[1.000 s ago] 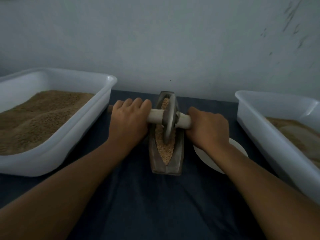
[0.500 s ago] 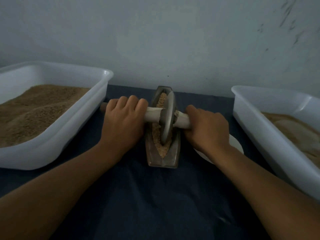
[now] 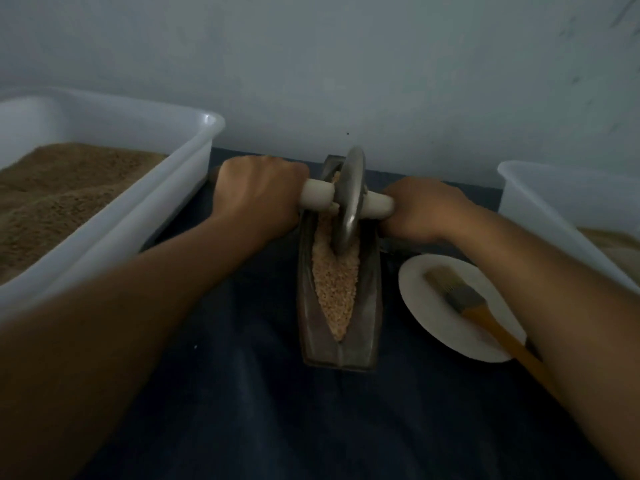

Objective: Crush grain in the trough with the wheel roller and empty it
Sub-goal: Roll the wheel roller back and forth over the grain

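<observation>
Metal wheel roller (image 3: 348, 202) standing upright on edge in the far half of the trough (image 3: 341, 303), disc between the two fists and just beside each. Pale axle handle (image 3: 317, 197) running crosswise, left to right, square to the trough's long axis. Left hand (image 3: 258, 195) wrapped over the left end of that handle, fingers curled down the far side and clamped on it, knuckles up. Right hand (image 3: 424, 211) clamped on the right end likewise, fingers folded round and mostly hidden under the back of the hand. Lower rim of the disc sunk into the grain (image 3: 334, 289) just below and nearer than the knuckles. Trough lying lengthwise, away from the body toward the wall, its near pointed tip well short of the fists; pale crushed grain filling the groove from that tip up under the wheel. White plate (image 3: 433, 306) near the right wrist, a brush (image 3: 474, 306) resting on it (bristles pointing up toward the right hand, yellow handle trailing under the forearm). White tub of brown grain (image 3: 104, 216) just outside the left fist; second white tub (image 3: 554, 202) outside the right. Dark blue cloth (image 3: 259, 393) under everything.
</observation>
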